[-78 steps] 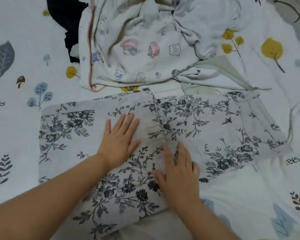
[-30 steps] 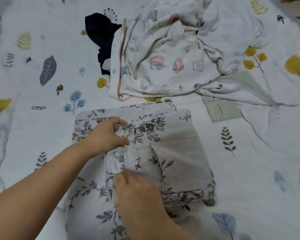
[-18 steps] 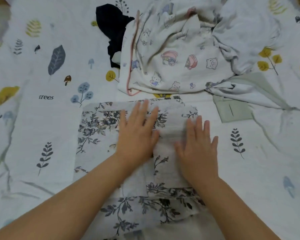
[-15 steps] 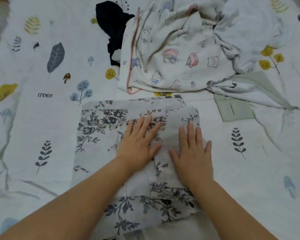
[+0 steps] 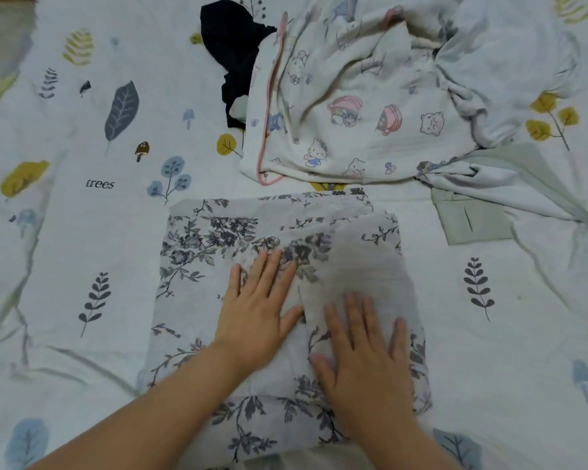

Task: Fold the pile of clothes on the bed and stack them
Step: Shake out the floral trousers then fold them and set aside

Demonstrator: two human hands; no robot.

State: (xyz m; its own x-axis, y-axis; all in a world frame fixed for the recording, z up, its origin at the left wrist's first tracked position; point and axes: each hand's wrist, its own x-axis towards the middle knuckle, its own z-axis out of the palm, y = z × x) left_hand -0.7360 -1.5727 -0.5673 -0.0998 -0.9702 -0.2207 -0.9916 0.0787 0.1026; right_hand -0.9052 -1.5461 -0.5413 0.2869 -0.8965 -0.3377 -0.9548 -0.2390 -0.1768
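Observation:
A grey floral garment (image 5: 197,266) lies folded into a rough rectangle on the bed, in the lower middle of the view. My left hand (image 5: 257,310) presses flat on its centre, fingers straight. Beside it, my right hand (image 5: 364,347) lies flat on the folded-over right flap. Behind the garment sits the unfolded pile: a cream cartoon-print cloth with pink trim (image 5: 347,106), a dark navy piece (image 5: 231,52) at its left, and white and pale green fabric (image 5: 496,178) at its right.
The bed sheet (image 5: 82,232) is white with leaf and tree prints and the word "trees". Open sheet stretches to the left and right of the floral garment. A pale green cuff or flap (image 5: 472,222) lies right of the garment.
The garment's right half was folded over to the left. Both hands then flattened on it and slid back toward me, smoothing the fold.

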